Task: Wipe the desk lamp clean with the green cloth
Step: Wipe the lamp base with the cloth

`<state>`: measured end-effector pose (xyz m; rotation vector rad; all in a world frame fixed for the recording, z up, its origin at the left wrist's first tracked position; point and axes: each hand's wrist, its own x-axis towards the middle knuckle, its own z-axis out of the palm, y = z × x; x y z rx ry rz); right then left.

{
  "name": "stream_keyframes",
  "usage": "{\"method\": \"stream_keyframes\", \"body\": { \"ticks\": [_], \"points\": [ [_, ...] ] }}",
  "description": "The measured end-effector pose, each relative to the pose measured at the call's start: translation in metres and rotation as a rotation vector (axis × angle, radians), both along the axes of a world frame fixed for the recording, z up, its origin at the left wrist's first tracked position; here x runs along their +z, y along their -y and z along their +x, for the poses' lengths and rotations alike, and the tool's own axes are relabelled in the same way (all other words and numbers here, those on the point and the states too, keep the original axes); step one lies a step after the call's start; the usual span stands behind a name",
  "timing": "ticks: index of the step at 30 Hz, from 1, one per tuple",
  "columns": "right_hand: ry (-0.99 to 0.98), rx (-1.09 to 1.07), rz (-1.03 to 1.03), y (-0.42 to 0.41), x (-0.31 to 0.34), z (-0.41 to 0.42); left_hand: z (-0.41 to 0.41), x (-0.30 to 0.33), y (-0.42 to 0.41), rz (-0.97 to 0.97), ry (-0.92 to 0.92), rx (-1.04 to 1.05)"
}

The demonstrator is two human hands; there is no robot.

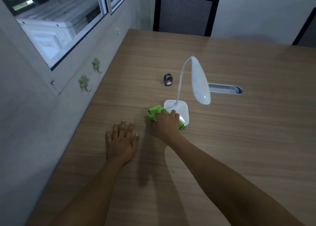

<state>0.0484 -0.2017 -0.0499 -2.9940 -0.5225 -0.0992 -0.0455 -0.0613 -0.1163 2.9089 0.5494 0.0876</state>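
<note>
two bare forearms reach in over the wooden desk (pixel 222 140). left hand (pixel 120 141) lies flat, fingers spread, grip released, to the near left of the lamp. right hand (pixel 166 124) has its grip clenched on the green cloth (pixel 153 113), pressing it on the near-left corner of the white desk lamp (pixel 181 108) base. small grey gadget (pixel 168 79) sits farther back.

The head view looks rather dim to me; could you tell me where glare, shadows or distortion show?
Head view: dim overall; glare on the lamp base beside the right hand; forearm shadows fall across the table; wide-angle bending tilts the window frame.
</note>
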Motion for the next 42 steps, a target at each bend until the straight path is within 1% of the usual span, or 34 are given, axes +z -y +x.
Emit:
{"method": "stream_keyframes", "body": {
  "ticks": [3,5,7,10,11,13,16,18,20,24,27,28,29,30,32,34,35,37,40,42],
  "points": [
    [-0.012,-0.022,0.039,0.004,0.010,0.003,0.000,0.000,0.000,0.006,0.009,0.000],
    [-0.074,-0.106,0.063,0.012,0.014,0.010,0.000,0.000,-0.001,0.007,0.001,-0.001],
    [-0.075,-0.173,0.068,0.019,0.014,0.015,0.000,-0.001,-0.001,0.012,-0.012,-0.005],
    [-0.083,-0.070,0.049,0.011,0.014,0.003,0.000,-0.002,-0.001,0.024,-0.003,-0.002],
    [-0.092,-0.023,0.079,0.007,0.014,-0.003,0.000,-0.002,0.000,0.028,0.006,0.000],
    [-0.038,0.037,0.175,0.003,0.016,-0.011,0.000,-0.003,-0.001,0.026,0.003,0.000],
    [0.018,0.022,0.194,0.019,0.019,-0.002,0.000,-0.002,0.000,0.019,0.011,0.002],
    [0.087,-0.022,0.215,0.042,0.017,0.006,0.000,-0.002,0.000,0.015,-0.005,0.002],
    [0.128,-0.014,0.218,0.065,0.007,0.009,0.001,-0.002,0.000,0.022,-0.011,0.007],
    [0.108,0.136,0.129,0.083,-0.012,-0.006,0.000,-0.001,0.000,0.029,-0.008,0.007],
    [0.105,0.303,0.136,0.085,-0.012,-0.018,0.000,-0.001,0.000,0.038,-0.004,0.004],
    [0.122,0.317,0.157,0.087,-0.009,-0.020,0.000,-0.001,0.000,0.042,-0.001,0.003],
    [0.145,0.290,0.190,0.091,-0.007,-0.019,0.000,-0.001,0.000,0.045,-0.002,0.003],
    [0.161,0.214,0.233,0.093,-0.005,-0.017,0.001,-0.001,0.001,0.049,-0.001,0.004],
    [0.171,-0.021,0.310,0.098,-0.001,-0.009,0.001,-0.001,0.000,0.054,0.006,0.003],
    [0.099,-0.216,0.324,0.097,0.003,-0.002,0.001,-0.001,0.000,0.055,0.004,0.003],
    [0.044,-0.254,0.313,0.094,0.004,-0.001,0.001,-0.002,0.000,0.059,0.004,0.002],
    [-0.024,-0.235,0.298,0.088,0.001,-0.003,0.000,-0.002,0.000,0.061,0.006,0.001],
    [-0.013,-0.201,0.285,0.088,-0.005,-0.004,0.001,-0.002,0.000,0.055,0.002,0.000],
    [-0.029,-0.261,0.266,0.094,-0.008,0.001,0.001,-0.002,0.000,0.048,-0.009,0.001]
  ]
}}
